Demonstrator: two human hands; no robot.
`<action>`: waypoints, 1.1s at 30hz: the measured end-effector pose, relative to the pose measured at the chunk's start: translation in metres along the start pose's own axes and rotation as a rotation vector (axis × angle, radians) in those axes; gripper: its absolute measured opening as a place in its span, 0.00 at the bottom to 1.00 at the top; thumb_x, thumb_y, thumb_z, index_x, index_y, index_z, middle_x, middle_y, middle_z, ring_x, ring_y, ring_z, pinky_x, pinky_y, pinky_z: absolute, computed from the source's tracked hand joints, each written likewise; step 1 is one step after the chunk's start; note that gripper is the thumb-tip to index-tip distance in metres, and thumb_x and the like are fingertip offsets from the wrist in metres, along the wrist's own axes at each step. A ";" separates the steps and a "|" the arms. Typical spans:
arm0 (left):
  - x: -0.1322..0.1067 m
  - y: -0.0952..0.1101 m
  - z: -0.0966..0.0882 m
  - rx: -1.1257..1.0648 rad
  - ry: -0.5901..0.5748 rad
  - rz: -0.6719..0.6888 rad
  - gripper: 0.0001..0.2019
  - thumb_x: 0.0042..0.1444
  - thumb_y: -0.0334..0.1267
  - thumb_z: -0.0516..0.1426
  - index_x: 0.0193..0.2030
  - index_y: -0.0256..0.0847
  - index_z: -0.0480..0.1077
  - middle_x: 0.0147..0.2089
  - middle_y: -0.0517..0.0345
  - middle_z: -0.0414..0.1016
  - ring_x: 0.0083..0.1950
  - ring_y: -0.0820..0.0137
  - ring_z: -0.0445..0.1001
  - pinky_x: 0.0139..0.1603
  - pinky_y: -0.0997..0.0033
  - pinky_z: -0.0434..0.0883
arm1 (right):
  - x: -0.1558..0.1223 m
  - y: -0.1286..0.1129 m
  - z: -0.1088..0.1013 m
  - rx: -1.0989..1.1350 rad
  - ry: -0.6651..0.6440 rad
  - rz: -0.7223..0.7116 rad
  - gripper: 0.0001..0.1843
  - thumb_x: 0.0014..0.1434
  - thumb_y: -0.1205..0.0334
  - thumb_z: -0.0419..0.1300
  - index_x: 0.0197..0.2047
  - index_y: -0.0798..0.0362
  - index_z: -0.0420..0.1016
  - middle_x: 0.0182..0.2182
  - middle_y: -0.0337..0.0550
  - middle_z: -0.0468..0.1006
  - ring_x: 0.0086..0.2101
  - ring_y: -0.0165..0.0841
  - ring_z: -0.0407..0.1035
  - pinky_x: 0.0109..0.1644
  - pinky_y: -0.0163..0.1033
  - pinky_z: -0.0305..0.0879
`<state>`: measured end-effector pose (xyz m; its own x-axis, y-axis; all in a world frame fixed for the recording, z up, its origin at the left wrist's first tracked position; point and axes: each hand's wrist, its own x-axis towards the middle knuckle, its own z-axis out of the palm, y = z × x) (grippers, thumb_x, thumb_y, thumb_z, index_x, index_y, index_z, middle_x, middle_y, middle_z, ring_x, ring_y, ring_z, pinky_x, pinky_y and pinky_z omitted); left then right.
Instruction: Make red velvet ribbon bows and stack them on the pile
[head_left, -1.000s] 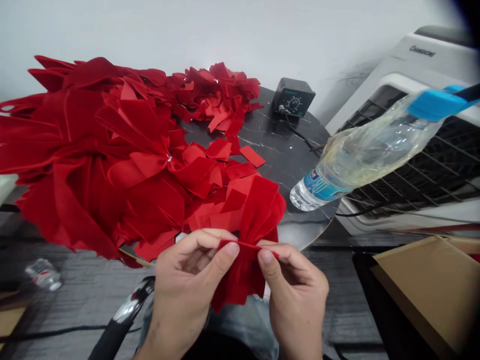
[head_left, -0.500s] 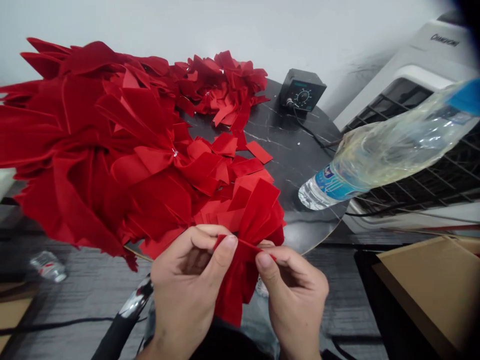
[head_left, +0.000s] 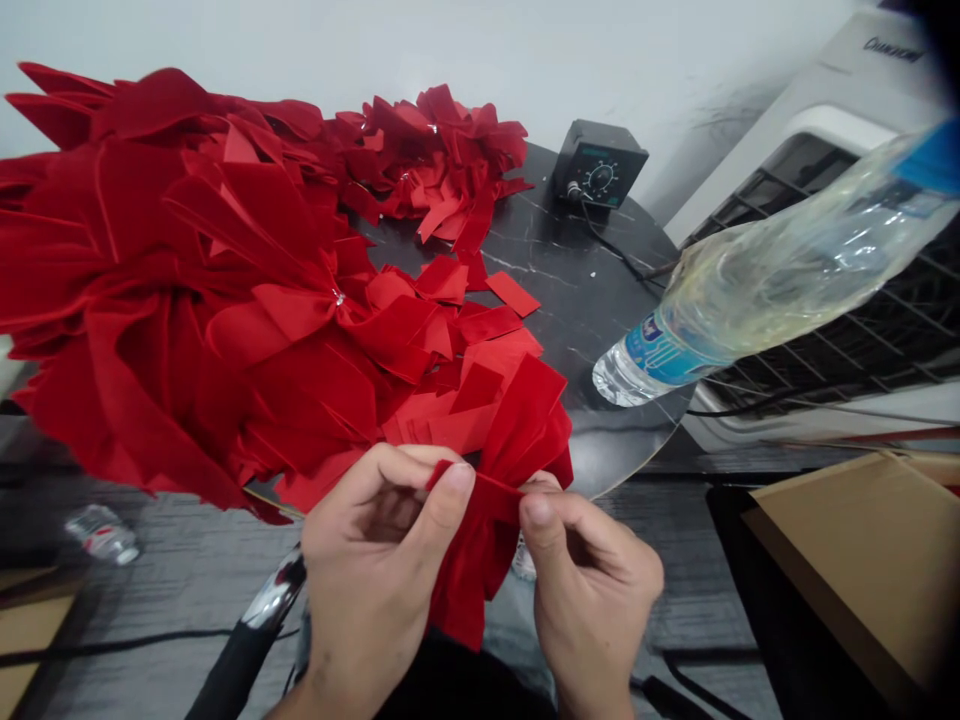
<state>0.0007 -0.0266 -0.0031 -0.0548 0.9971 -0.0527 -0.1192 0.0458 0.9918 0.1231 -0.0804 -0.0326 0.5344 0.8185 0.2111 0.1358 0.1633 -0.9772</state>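
Near the front edge of the round table, a red velvet-like fabric bow (head_left: 480,560) is gathered at its middle, its tails fanning up and down. Across that middle runs a narrow red strip (head_left: 496,488). My left hand (head_left: 382,560) pinches the strip's left end between thumb and forefinger. At the strip's right end, the thumb and fingers of my right hand (head_left: 592,580) are pinched together. The fingers behind the fabric are partly hidden. Just beyond my hands lie loose red fabric pieces (head_left: 450,420), beside a large heap of red bows (head_left: 277,370).
A dark marbled table (head_left: 570,290) carries a black control box (head_left: 601,165) with a dial and cable. A large water bottle (head_left: 675,350) stands at its right. Beyond are a white Changhong appliance (head_left: 832,90) and a cardboard box (head_left: 862,540). A small bottle (head_left: 103,533) lies lower left.
My right hand has shifted slightly right along the strip, and the strip's right end no longer sticks out past the thumb. The view has tilted a little; the left hand keeps its pinch.
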 end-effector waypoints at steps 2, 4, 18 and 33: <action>0.000 -0.001 0.000 0.003 0.002 0.008 0.13 0.64 0.31 0.69 0.32 0.44 0.71 0.39 0.63 0.85 0.37 0.75 0.84 0.41 0.82 0.81 | -0.001 0.001 -0.002 0.011 -0.009 0.003 0.08 0.68 0.64 0.72 0.36 0.44 0.87 0.29 0.32 0.86 0.29 0.31 0.79 0.40 0.35 0.78; -0.001 -0.001 -0.001 0.006 -0.004 0.011 0.13 0.65 0.31 0.69 0.33 0.44 0.71 0.41 0.64 0.86 0.38 0.75 0.84 0.43 0.82 0.81 | -0.001 0.001 -0.004 0.023 -0.021 0.012 0.05 0.67 0.63 0.73 0.40 0.41 0.89 0.34 0.32 0.89 0.34 0.33 0.83 0.45 0.37 0.80; -0.009 0.000 -0.005 -0.022 -0.004 -0.009 0.13 0.65 0.35 0.70 0.33 0.44 0.72 0.42 0.63 0.87 0.40 0.73 0.85 0.45 0.79 0.83 | -0.005 0.002 -0.004 -0.059 0.037 0.016 0.11 0.69 0.64 0.70 0.33 0.45 0.83 0.26 0.28 0.82 0.29 0.30 0.78 0.46 0.37 0.77; -0.003 0.000 -0.002 0.003 -0.014 -0.017 0.13 0.67 0.39 0.69 0.33 0.44 0.72 0.41 0.62 0.87 0.37 0.74 0.84 0.40 0.79 0.82 | -0.007 0.007 0.000 0.131 0.028 0.037 0.07 0.66 0.63 0.73 0.45 0.40 0.89 0.35 0.32 0.89 0.35 0.32 0.83 0.45 0.37 0.78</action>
<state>-0.0016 -0.0296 -0.0031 -0.0385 0.9969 -0.0684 -0.1169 0.0635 0.9911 0.1205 -0.0853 -0.0405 0.5602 0.8100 0.1735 0.0061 0.2054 -0.9787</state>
